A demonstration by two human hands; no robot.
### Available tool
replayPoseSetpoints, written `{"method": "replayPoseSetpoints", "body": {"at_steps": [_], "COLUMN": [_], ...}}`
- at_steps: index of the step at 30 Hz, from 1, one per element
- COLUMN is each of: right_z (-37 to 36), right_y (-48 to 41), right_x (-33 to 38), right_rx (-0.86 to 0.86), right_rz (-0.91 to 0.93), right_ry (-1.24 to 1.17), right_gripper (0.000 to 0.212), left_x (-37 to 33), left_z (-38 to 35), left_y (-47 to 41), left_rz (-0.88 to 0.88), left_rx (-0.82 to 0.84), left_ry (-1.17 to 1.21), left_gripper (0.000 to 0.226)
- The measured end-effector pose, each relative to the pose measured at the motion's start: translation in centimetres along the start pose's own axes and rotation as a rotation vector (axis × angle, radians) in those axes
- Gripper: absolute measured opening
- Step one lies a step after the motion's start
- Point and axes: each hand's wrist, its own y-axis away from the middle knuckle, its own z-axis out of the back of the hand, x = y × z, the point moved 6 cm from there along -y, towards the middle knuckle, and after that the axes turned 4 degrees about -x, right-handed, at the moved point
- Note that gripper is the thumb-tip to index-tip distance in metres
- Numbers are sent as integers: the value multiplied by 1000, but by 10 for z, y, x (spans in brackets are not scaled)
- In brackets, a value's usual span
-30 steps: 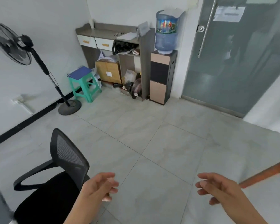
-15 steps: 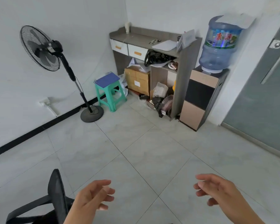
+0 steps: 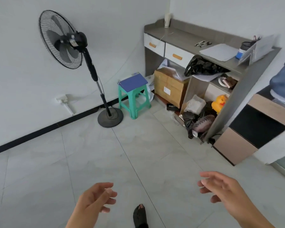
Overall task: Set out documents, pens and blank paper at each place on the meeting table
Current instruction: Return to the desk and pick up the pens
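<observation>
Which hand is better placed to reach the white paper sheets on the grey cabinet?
Right, probably: the right hand, open and empty, is on the side of the white paper sheets; the left hand is farther away.

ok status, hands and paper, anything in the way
Hands open, empty: left hand, right hand. Nearest white paper flat on grey cabinet top, untouched. Between: tiled floor; fan, green stool off left.

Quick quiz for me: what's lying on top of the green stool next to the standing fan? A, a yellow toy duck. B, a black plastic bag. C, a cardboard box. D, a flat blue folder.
D: a flat blue folder lies on the seat of the green stool, while the duck, box and bag are over at the cabinet.
</observation>
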Motion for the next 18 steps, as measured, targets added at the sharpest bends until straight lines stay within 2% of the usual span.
{"method": "replayPoseSetpoints", "body": {"at_steps": [7,13,18], "right_z": [-41,-35,-20], "right_y": [-110,-218,-340], "right_x": [95,136,178], "right_rx": [-56,-140,-185], "right_rz": [-4,-59,-60], "right_ry": [-78,-165,-194], "right_gripper": [14,16,16], "left_x": [-111,-184,-241], "left_z": [4,-37,-76], "left_y": [-159,-283,-394], "left_rz": [-64,-83,-94], "left_rx": [103,201,195], "left_ry": [-37,-71,-79], "left_gripper": [15,15,15]}}
